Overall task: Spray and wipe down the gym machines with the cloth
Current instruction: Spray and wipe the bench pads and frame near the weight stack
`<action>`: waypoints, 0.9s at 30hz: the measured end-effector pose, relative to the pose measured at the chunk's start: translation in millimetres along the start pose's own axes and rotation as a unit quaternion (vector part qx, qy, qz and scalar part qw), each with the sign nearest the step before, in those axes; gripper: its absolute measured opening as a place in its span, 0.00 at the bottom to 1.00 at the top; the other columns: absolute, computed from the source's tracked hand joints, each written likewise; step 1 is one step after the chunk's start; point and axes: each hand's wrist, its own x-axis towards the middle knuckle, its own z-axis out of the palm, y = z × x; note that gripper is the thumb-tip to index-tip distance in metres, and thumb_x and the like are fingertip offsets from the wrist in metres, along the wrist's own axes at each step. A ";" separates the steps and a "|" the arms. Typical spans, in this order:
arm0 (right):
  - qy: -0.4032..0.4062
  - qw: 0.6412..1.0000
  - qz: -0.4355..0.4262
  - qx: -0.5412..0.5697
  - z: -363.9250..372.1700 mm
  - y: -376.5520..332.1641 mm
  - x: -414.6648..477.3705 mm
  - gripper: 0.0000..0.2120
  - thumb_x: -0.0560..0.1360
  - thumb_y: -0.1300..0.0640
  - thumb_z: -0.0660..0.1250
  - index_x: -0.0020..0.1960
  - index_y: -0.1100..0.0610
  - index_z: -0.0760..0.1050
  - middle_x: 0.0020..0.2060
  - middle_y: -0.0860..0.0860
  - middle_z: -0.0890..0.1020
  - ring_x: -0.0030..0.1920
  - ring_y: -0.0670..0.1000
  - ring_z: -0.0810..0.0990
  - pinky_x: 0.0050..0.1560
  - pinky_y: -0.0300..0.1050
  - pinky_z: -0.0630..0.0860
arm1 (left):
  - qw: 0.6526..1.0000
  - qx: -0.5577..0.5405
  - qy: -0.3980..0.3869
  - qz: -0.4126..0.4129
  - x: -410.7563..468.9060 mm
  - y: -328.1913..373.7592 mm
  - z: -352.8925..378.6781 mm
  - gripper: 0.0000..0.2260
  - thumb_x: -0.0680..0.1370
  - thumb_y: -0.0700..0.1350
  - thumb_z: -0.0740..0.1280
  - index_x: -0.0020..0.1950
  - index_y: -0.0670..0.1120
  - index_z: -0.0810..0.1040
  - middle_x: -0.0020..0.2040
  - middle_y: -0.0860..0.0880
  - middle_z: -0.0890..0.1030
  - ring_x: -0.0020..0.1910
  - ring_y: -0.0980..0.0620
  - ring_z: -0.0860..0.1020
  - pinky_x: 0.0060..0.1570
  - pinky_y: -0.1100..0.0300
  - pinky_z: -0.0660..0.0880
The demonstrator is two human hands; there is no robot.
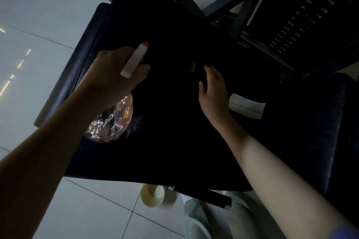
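Around the white trigger head of the spray bottle, the left hand is curled in a firm hold, the clear body hanging below the wrist over the black pad. The right hand rests on that pad, fingers loosely bent. Whether a cloth lies under it I cannot tell in this dimness. The red nozzle points up the pad, so a careless squeeze could send mist past the edge onto the tiled floor, leaving it slick.

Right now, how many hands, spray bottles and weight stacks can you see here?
hands: 2, the left hand and the right hand
spray bottle: 1
weight stack: 1
total: 4
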 end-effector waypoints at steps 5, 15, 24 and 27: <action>0.017 1.000 -0.006 -0.002 24.3 -32.2 -1.9 0.20 0.78 0.60 0.60 0.70 0.60 0.66 0.71 0.59 0.64 0.72 0.56 0.61 0.72 0.50 0.60 | 0.999 -0.045 0.015 -0.024 3.9 -9.3 -1.7 0.22 0.69 0.59 0.62 0.42 0.39 0.76 0.34 0.40 0.77 0.28 0.45 0.74 0.29 0.52 0.70; -0.127 0.918 -0.350 -0.137 -3.1 24.1 -9.1 0.18 0.79 0.51 0.57 0.64 0.57 0.74 0.67 0.56 0.72 0.69 0.56 0.66 0.66 0.52 0.67 | 0.997 -0.072 0.017 -0.024 3.8 -15.3 -2.9 0.17 0.71 0.59 0.62 0.39 0.45 0.75 0.30 0.46 0.75 0.25 0.52 0.73 0.26 0.56 0.70; 0.017 0.994 -0.091 -0.054 42.4 -58.8 25.7 0.18 0.76 0.61 0.60 0.65 0.62 0.71 0.65 0.63 0.71 0.65 0.62 0.69 0.65 0.53 0.67 | 0.999 -0.047 0.019 -0.016 4.3 -18.8 -4.2 0.15 0.71 0.61 0.60 0.39 0.50 0.74 0.30 0.49 0.75 0.25 0.54 0.73 0.25 0.58 0.69; -0.078 0.955 -0.274 -0.082 42.5 -54.4 -2.2 0.17 0.72 0.61 0.65 0.60 0.63 0.75 0.62 0.62 0.75 0.63 0.63 0.73 0.61 0.56 0.71 | 0.997 -0.065 0.024 -0.023 4.5 -21.6 -4.1 0.13 0.73 0.57 0.63 0.39 0.48 0.75 0.29 0.48 0.74 0.24 0.54 0.72 0.26 0.60 0.67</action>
